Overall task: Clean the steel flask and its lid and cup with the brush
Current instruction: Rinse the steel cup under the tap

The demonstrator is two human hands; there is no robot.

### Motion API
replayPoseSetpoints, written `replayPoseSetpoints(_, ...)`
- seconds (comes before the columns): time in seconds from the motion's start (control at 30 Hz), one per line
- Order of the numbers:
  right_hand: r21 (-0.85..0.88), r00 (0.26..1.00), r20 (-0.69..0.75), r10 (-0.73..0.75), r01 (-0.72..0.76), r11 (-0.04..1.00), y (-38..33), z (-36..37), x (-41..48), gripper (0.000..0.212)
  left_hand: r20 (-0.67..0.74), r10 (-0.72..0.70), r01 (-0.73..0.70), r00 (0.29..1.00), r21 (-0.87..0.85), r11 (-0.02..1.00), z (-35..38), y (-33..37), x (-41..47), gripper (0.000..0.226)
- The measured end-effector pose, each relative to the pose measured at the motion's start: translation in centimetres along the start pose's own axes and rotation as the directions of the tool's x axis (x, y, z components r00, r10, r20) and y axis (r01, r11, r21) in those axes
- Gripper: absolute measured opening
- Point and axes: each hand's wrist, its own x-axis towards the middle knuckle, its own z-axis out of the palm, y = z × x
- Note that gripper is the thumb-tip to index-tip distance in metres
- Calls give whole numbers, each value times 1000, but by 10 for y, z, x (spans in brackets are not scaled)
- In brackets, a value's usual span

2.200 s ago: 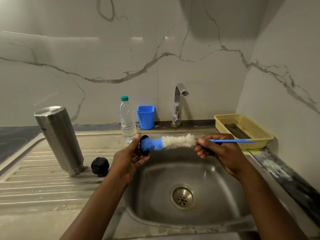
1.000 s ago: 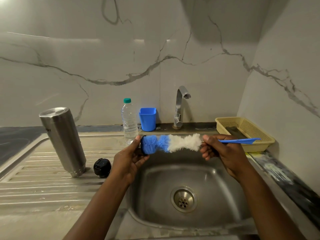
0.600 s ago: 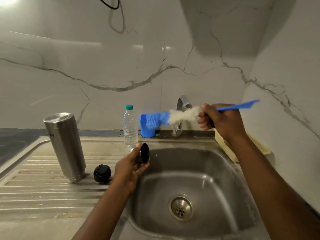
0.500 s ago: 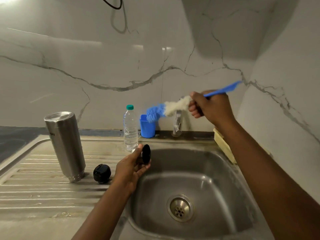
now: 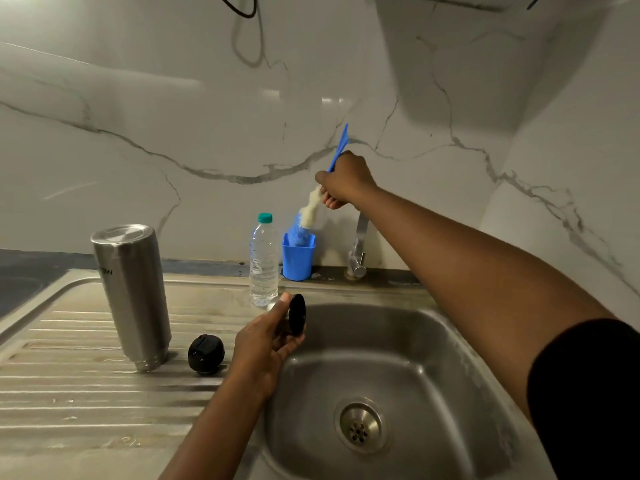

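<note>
Steel flask, tall and cylindrical (image 5: 133, 296), is stood on the ribbed steel drainboard (image 5: 69, 393), with its round black lid (image 5: 206, 354) laid just beside it. The small black-and-steel cup (image 5: 296, 315) is pinched by the left hand (image 5: 266, 341) at the sink's edge. The blue-handled, blue-and-white bristled brush (image 5: 308, 213) is gripped by the right hand (image 5: 346, 180), with its tip set in a blue plastic holder (image 5: 298, 258). Scrubbing is judged nearly finished, with the cup not yet set down.
</note>
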Motion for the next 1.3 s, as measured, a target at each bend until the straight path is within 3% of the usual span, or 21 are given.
replayPoseSetpoints(0.07,-50,1000,6,3,-3,999,-1,13,9,15,-6,-10,10,1000,-5,1000,0,-1,2,37)
replayPoseSetpoints(0.23,-149,999,-31,36,-40,988,11,46,25,17,11,-11,11,1000,-6,1000,-1,-3,6,63)
replayPoseSetpoints(0.4,-110,995,-6,99,-99,989,25,60,26,26,30,-18,18,999,1,1000,-1,-4,5,46)
replayPoseSetpoints(0.6,-85,990,15,142,-141,986,19,37,26,31,20,-15,15,1000,16,1000,0,-3,3,41)
replayPoseSetpoints(0.93,-93,998,-65,-18,12,996,-5,-44,0,32,33,-11,10,999,36,999,3,-5,0,51)
replayPoseSetpoints(1.07,-70,983,-162,-83,73,995,-6,-71,-29,54,59,-4,1,998,55,999,9,-1,-7,46)
replayPoseSetpoints(1.17,-66,946,-266,-186,174,982,2,-87,-61,39,61,14,-17,998,53,998,12,1,-7,41)
replayPoseSetpoints(1.3,138,964,-212,-160,191,972,28,-91,-125,15,61,17,-22,998,88,996,21,-2,1,42)
